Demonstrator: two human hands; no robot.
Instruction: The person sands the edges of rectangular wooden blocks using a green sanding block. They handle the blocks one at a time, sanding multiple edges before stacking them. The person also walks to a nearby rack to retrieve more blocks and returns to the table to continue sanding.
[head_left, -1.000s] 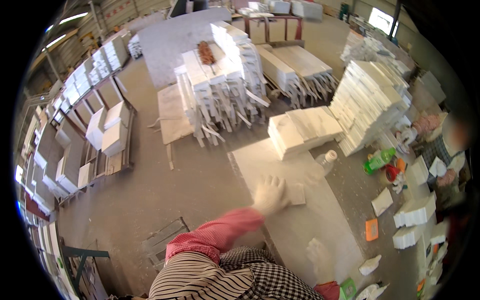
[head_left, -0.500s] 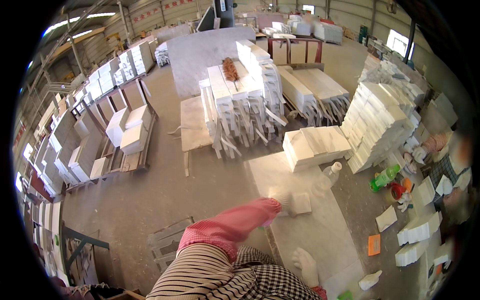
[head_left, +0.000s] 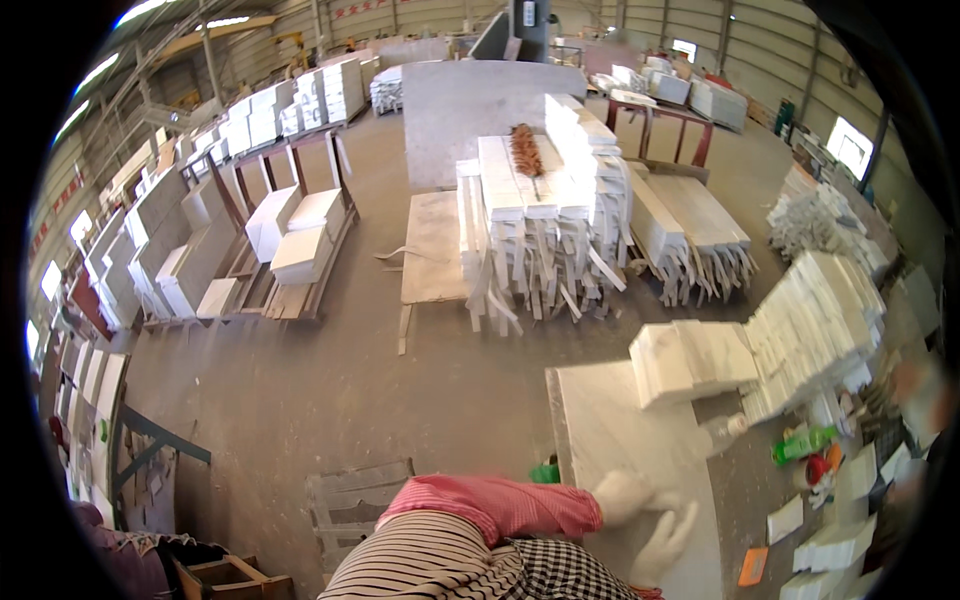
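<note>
Big warehouse hall with a dusty grey concrete floor (head_left: 330, 390); daylight comes in through windows (head_left: 848, 146) on the right wall and roof strips upper left; stacks of white stone slabs (head_left: 540, 215) sit mid-floor on a wooden pallet (head_left: 432, 250); racks of tiles (head_left: 250, 230) line the left side.

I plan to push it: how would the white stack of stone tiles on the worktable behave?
The stack of stone tiles looks thick and dense, so probably heavy and stiff. It lies flat on the worktable, so tipping seems unlikely. The square edges might chip if knocked.
</note>
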